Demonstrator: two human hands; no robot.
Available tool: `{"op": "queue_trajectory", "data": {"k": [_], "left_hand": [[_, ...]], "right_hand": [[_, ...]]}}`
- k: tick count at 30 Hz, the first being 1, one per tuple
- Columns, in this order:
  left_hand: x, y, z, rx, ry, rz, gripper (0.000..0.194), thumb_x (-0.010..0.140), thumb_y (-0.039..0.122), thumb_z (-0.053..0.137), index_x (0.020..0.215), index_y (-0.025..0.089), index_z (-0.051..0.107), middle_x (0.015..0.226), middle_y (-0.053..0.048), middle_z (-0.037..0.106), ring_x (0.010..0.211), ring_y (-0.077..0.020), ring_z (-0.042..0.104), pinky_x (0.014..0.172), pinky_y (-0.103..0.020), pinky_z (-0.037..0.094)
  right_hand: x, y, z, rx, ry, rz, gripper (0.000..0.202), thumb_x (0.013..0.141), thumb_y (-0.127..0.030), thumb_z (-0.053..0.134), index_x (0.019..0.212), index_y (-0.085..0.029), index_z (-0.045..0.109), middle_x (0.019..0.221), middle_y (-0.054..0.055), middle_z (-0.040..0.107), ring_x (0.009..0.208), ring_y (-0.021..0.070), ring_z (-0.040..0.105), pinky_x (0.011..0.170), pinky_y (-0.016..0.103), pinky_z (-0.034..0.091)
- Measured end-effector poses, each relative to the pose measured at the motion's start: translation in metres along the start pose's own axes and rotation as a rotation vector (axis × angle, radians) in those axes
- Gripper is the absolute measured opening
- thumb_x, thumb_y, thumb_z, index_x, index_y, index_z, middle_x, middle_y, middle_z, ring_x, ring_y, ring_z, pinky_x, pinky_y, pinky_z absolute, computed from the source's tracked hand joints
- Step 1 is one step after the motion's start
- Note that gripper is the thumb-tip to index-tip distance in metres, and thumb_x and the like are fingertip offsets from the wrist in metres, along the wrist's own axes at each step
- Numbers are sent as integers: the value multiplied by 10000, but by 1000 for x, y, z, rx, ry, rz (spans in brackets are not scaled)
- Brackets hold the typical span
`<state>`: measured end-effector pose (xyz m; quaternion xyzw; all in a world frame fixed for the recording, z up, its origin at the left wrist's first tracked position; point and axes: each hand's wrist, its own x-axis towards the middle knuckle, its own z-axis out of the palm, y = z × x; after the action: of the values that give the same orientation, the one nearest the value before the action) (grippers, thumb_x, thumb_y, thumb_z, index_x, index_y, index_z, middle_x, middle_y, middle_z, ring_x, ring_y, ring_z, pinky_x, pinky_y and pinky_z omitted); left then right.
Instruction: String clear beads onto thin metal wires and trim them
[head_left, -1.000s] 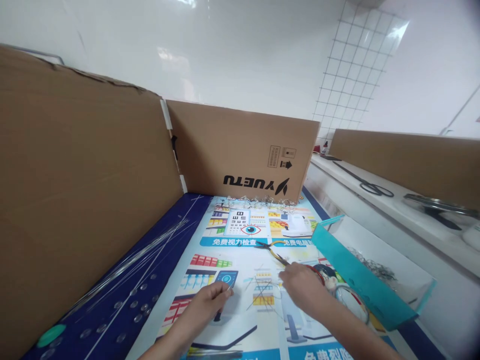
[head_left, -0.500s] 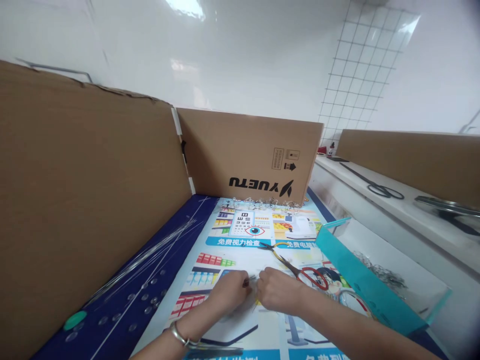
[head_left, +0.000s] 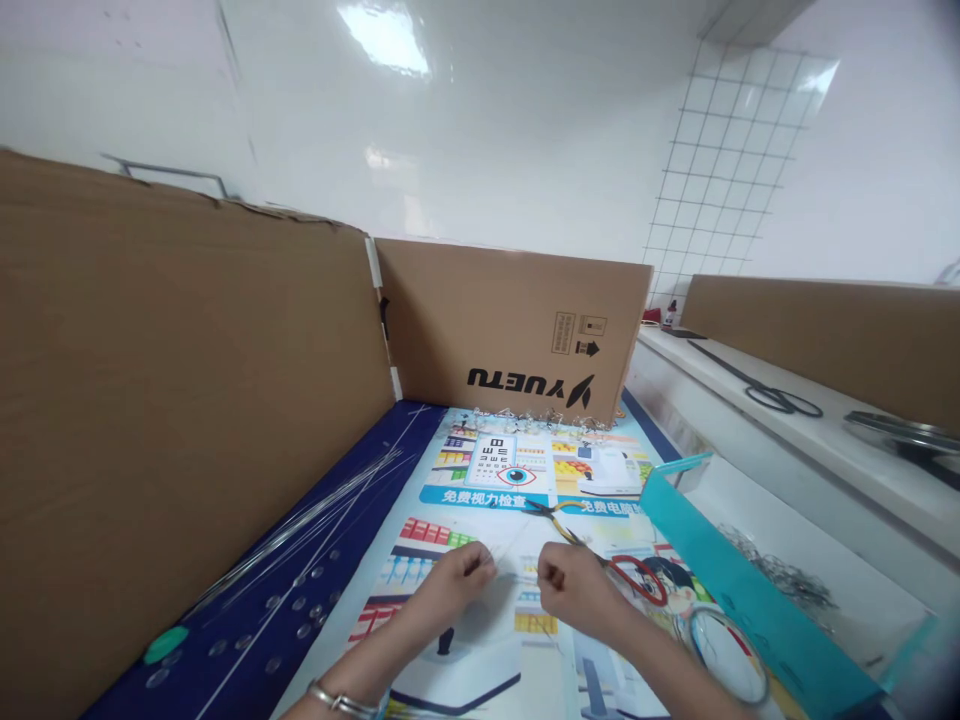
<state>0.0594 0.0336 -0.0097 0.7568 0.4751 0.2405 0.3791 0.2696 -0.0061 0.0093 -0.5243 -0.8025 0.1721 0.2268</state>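
My left hand (head_left: 459,582), with a silver bangle at the wrist, is closed in a pinch over the printed sheet. A faint thin wire (head_left: 512,545) sticks out from its fingertips, up and to the right. My right hand (head_left: 576,588) is curled into a fist a short way to the right; whatever it holds is hidden. Just beyond the right hand lie pliers with yellow handles (head_left: 562,523). Scissors with red handles (head_left: 637,580) lie beside that hand, partly behind it. The printed sheet (head_left: 487,655) lies beneath both hands.
A teal-sided box (head_left: 757,590) with tangled wire pieces (head_left: 795,580) stands at right. Long thin wires (head_left: 322,510) and several clear round pieces (head_left: 300,603) lie on blue cloth at left. Bent wire pieces (head_left: 540,418) line the cardboard panel (head_left: 450,320). A round tape-like ring (head_left: 727,655) is near my right forearm.
My hands have moved apart, the left slightly left and the right slightly right. A thin wire now shows at the left fingertips. The view has tilted slightly up.
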Motion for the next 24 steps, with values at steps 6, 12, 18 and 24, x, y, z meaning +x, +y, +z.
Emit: {"op": "queue_trajectory", "data": {"k": [6, 12, 18, 24], "left_hand": [[-11, 1, 11, -290, 15, 56, 195, 779, 320, 440, 644, 182, 411, 595, 51, 352, 578, -108, 346, 536, -201, 286], [-14, -4, 14, -394, 15, 79, 222, 769, 314, 496, 616, 173, 419, 595, 50, 362, 597, -110, 346, 554, -213, 282], [-20, 4, -1, -440, 40, 65, 293, 829, 393, 418, 711, 157, 545, 606, 39, 405, 599, -117, 380, 566, -219, 298], [-23, 5, 2, -490, 112, 12, 325, 829, 442, 408, 644, 180, 459, 565, 54, 367, 553, -114, 356, 544, -220, 298]], "right_hand": [[11, -20, 41, 456, 78, 216, 131, 762, -186, 384, 876, -172, 447, 559, -62, 463, 430, 90, 502, 407, 194, 417], [13, -43, 38, 923, 178, 291, 167, 740, -267, 542, 836, -134, 577, 564, -32, 504, 467, 87, 467, 471, 221, 424], [14, -47, 33, 855, 247, 306, 144, 740, -281, 564, 744, -144, 610, 566, -19, 535, 494, 98, 479, 485, 214, 398], [12, -55, 40, 564, 276, 236, 98, 729, -210, 541, 673, -173, 613, 642, -12, 535, 578, 112, 495, 525, 216, 391]]}}
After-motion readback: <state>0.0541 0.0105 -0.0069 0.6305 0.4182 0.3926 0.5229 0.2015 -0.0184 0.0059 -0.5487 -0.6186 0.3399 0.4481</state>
